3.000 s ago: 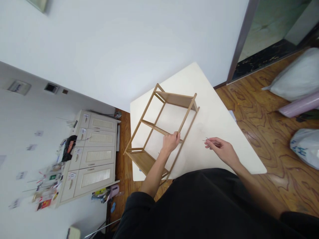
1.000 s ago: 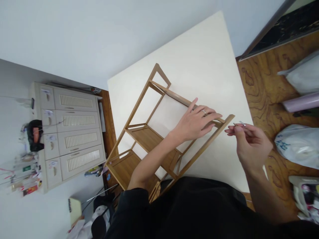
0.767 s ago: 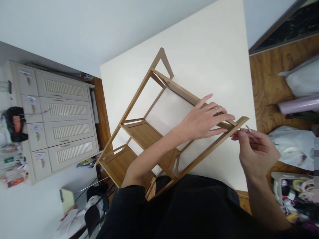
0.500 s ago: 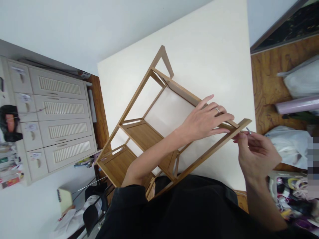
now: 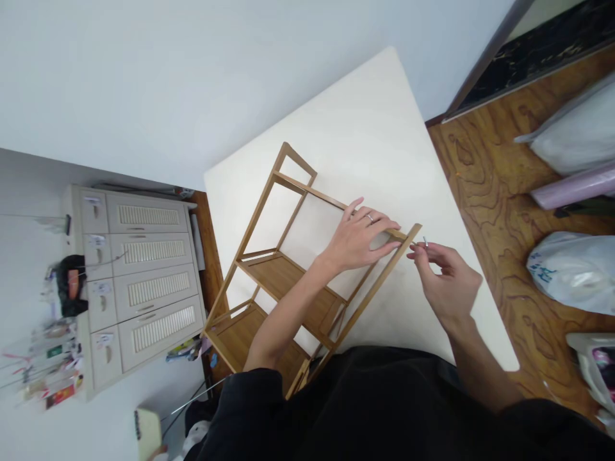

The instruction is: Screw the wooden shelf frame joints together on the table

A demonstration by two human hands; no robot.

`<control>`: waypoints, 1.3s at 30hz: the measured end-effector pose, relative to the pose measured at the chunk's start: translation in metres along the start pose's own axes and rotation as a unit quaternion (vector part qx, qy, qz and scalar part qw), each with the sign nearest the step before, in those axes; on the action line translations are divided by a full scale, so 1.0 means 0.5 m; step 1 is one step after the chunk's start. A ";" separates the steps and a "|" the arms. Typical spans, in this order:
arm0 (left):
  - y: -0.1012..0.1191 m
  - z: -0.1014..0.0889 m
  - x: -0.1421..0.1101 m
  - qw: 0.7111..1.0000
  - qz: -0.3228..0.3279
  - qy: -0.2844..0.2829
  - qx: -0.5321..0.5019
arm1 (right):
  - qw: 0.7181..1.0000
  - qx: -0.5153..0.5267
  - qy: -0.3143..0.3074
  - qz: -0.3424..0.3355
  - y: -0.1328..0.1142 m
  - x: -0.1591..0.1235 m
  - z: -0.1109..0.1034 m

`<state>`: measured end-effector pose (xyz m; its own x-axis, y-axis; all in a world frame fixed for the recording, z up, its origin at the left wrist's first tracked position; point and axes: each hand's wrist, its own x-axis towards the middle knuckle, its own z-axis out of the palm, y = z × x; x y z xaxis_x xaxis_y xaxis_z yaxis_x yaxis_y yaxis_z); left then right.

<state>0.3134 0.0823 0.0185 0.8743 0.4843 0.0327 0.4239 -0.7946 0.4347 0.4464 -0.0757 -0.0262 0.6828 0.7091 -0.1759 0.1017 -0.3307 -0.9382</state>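
Note:
A wooden shelf unit [image 5: 283, 282] with slim rails and panel shelves lies tilted on the white table, its near end against my body. My left hand [image 5: 360, 237], a ring on one finger, grips the top board of the shelf close to its right corner. At the outer side of that corner, my right hand [image 5: 444, 275] pinches a small silver hex key [image 5: 425, 242] against the side rail [image 5: 375, 291]. One short end of the key sticks up above the fingers; the rest is hidden.
The white table [image 5: 365, 121] stands against a pale wall. To the left is a white drawer cabinet [image 5: 139, 282]. Plastic bags [image 5: 574, 269], a lilac roll [image 5: 571, 190] and a bin [image 5: 589, 358] sit on the wood-patterned floor at right.
My view has shifted and turned, so shelf and hands appear further left. My left hand still holds the board, and my right hand keeps the hex key at the corner, its end now more upright.

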 end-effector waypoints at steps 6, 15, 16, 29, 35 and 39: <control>0.014 -0.005 0.001 1.000 -0.005 -0.008 0.024 | 0.995 -0.050 0.021 -0.081 -0.009 0.005 0.012; 0.027 -0.014 0.005 0.998 -0.022 -0.027 0.058 | 0.981 -0.096 -0.011 -0.171 -0.017 0.021 0.008; 0.028 -0.015 0.006 0.998 -0.025 -0.033 0.057 | 0.979 -0.100 -0.018 -0.178 -0.016 0.022 0.007; 0.031 -0.012 0.003 0.997 -0.031 -0.042 0.054 | 0.966 -0.122 -0.064 -0.219 -0.024 0.048 -0.004; 0.024 -0.007 0.003 0.998 -0.017 -0.042 0.050 | 0.976 -0.088 -0.090 -0.177 -0.032 0.058 -0.016; 0.026 -0.008 0.002 0.998 -0.017 -0.043 0.047 | 0.966 -0.123 -0.080 -0.211 -0.038 0.055 -0.016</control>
<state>0.3187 0.0741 0.0280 0.8743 0.4817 -0.0596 0.4706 -0.8110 0.3476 0.4688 -0.0551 -0.0110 0.4245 0.8939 0.1442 0.5288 -0.1155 -0.8409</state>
